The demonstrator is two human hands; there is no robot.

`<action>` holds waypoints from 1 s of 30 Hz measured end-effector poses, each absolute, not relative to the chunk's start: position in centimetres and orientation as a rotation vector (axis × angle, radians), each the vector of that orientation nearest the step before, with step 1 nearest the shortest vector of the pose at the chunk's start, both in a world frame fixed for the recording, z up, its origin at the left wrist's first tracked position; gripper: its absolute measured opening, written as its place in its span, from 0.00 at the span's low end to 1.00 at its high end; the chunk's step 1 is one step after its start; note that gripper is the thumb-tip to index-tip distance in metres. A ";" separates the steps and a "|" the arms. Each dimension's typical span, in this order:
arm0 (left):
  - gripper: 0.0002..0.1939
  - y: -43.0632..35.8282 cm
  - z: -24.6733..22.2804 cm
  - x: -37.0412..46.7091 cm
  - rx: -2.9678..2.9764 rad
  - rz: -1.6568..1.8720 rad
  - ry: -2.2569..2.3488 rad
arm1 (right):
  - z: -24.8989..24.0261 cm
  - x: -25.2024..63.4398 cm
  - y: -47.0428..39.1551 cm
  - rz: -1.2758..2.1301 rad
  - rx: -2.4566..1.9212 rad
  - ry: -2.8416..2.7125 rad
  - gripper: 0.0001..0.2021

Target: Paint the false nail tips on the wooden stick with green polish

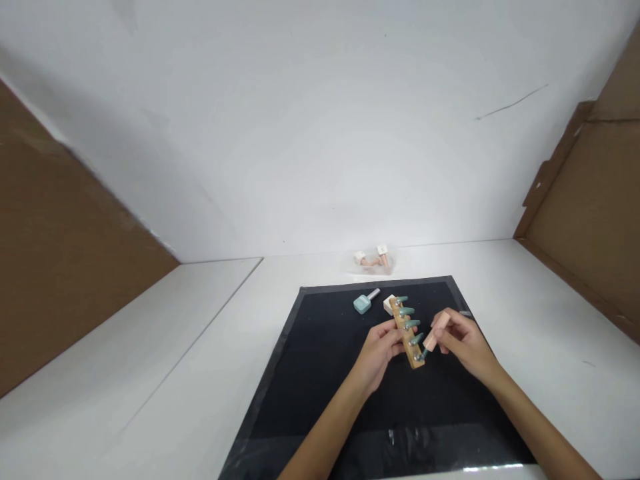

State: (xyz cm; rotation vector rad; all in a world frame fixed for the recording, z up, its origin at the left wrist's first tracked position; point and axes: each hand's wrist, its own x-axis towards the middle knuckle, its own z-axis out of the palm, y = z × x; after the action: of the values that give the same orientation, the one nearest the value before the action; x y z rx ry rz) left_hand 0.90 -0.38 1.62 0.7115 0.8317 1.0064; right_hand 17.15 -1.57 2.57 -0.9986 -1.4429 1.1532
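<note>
A wooden strip [407,335] bearing several green nail tips [412,324] is held up at a slant by my left hand [379,350], its fingers closed round the strip's left side. My right hand [463,340] pinches a peach-coloured cap [437,331] whose lower end is at the nail tip nearest me. Whether a brush touches that tip is too small to tell. Behind the strip, a white block [389,305] shows partly. To its left lies a pale green polish bottle [363,304] with a silver cap.
A black mat [320,380] covers the middle of the white table [210,360]. Beyond its far edge lies a clear bag [373,261] with peach and white pieces inside. Brown cardboard panels [60,253] stand at both sides, and a white wall rises behind.
</note>
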 end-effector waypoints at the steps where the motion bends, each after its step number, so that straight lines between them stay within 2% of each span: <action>1: 0.14 -0.4 1.6 0.9 0.714 1.006 0.831 | 2.6 17.2 -1.6 1.154 -1.005 -1.452 0.14; 30: 0.15 -0.5 1.6 0.7 0.641 1.019 0.850 | 2.9 17.6 -1.4 0.999 -1.053 -1.472 0.15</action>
State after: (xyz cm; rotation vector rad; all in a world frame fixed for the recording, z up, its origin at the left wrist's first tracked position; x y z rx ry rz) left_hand 0.67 -0.54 1.57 0.6410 0.8503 1.0193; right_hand 17.55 -1.36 2.95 -1.0526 -1.4720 0.9989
